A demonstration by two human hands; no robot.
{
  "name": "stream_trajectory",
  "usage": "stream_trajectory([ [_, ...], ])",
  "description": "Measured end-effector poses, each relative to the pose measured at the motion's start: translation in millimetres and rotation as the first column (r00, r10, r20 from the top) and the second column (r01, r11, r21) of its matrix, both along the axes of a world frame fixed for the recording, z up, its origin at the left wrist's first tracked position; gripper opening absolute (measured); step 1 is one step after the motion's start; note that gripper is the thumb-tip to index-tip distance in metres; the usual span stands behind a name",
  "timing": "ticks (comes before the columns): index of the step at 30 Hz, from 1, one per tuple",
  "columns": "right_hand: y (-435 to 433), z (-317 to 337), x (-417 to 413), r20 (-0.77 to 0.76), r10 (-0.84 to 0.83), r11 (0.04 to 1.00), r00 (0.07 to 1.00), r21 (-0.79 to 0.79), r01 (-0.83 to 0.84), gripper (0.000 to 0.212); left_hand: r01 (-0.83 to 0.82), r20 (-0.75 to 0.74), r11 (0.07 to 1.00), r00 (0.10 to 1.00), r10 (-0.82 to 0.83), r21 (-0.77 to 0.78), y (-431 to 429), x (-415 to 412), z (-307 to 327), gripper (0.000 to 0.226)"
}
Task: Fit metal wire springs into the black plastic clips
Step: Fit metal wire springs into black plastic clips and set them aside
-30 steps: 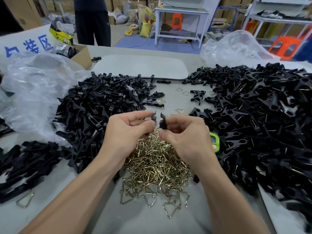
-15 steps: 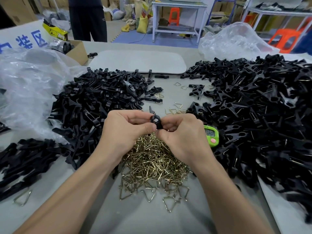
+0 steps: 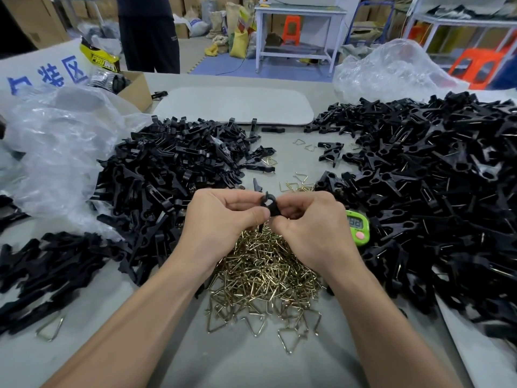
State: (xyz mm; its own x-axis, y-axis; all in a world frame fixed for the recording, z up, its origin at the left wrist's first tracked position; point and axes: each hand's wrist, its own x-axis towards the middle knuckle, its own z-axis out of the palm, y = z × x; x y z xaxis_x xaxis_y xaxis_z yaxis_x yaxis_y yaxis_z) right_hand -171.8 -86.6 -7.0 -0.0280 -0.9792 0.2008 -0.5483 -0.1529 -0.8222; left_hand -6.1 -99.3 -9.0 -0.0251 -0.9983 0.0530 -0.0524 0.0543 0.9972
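Observation:
My left hand (image 3: 221,222) and my right hand (image 3: 310,228) meet above the middle of the table and pinch one black plastic clip (image 3: 269,205) between their fingertips. Its ring-shaped end sticks up between my thumbs. Whether a spring sits in it is hidden by my fingers. Directly beneath my hands lies a heap of brass-coloured wire springs (image 3: 265,278). A big pile of black clip parts (image 3: 173,175) lies to the left. A larger pile of black clips (image 3: 436,191) covers the right side.
A green digital counter (image 3: 358,226) sits just right of my right hand. Crumpled clear plastic bags (image 3: 58,152) lie at the left and far right. A grey board (image 3: 235,106) and a cardboard box (image 3: 134,89) stand at the back. A person stands beyond the table.
One second ago my hands held two clip pieces slightly apart; they have come together into one clip. The hands stayed above the spring heap.

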Motion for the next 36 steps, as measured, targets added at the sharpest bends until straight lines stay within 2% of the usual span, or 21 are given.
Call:
stream_trajectory([
  [5,-1.2,0.6,-1.3,-0.005,0.017,0.999,1.000,0.032,-0.017,0.021,-0.004,0.041,0.998,0.999,0.006,-0.055,0.4,-0.3,-2.4,0.038],
  [11,-0.3,5.3,-4.7,0.262,0.105,0.981,0.959,0.130,-0.143,0.015,0.034,0.034,0.997,0.999,-0.032,-0.068,-2.1,2.1,-3.0,0.018],
  [16,-0.3,9.2,-2.5,0.244,0.033,0.983,0.969,0.168,-0.075,0.022,0.003,0.187,0.997,0.982,0.011,-0.074,-1.4,0.6,-4.2,0.006],
  [18,-1.3,10.1,-4.0,0.215,0.013,0.980,0.977,0.193,-0.056,0.024,0.041,0.210,0.994,0.978,-0.019,-0.104,-1.6,1.5,-1.5,0.021],
  [21,-2.0,10.8,-7.0,0.164,0.040,0.967,0.986,0.244,-0.080,0.026,0.231,0.344,0.956,0.925,-0.159,-0.179,1.3,4.2,3.9,0.065],
  [23,-3.5,11.8,-8.7,0.143,0.063,0.953,0.988,0.284,-0.102,0.028,0.279,0.473,0.932,0.870,-0.143,-0.233,1.6,5.4,4.8,0.065],
  [26,-4.9,14.2,-13.3,0.185,0.076,0.939,0.980,0.318,-0.133,0.023,0.205,0.474,0.923,0.880,-0.029,-0.324,1.3,10.6,4.2,0.053],
  [29,-3.8,14.8,-16.3,0.280,0.092,0.945,0.956,0.277,-0.172,0.015,0.121,0.421,0.925,0.906,0.045,-0.359,1.8,14.7,3.4,0.049],
  [31,-6.2,11.4,-16.5,0.328,-0.007,0.982,0.945,0.182,-0.056,0.006,0.034,0.373,0.935,0.922,0.107,-0.354,-0.6,16.5,0.7,0.044],
  [33,-10.2,5.9,-19.9,0.211,-0.170,0.984,0.963,0.081,0.156,0.010,-0.081,0.306,0.940,0.933,0.189,-0.332,-4.9,18.5,-1.3,0.039],
  [34,-11.3,3.6,-21.5,0.098,-0.209,0.977,0.973,0.047,0.206,0.014,-0.139,0.263,0.938,0.937,0.228,-0.317,-7.2,19.7,-1.4,0.039],
  [36,-14.1,0.7,-21.9,-0.130,-0.185,0.979,0.974,0.062,0.194,0.021,-0.239,0.189,0.925,0.934,0.302,-0.295,-11.5,23.8,-1.6,0.038],
])
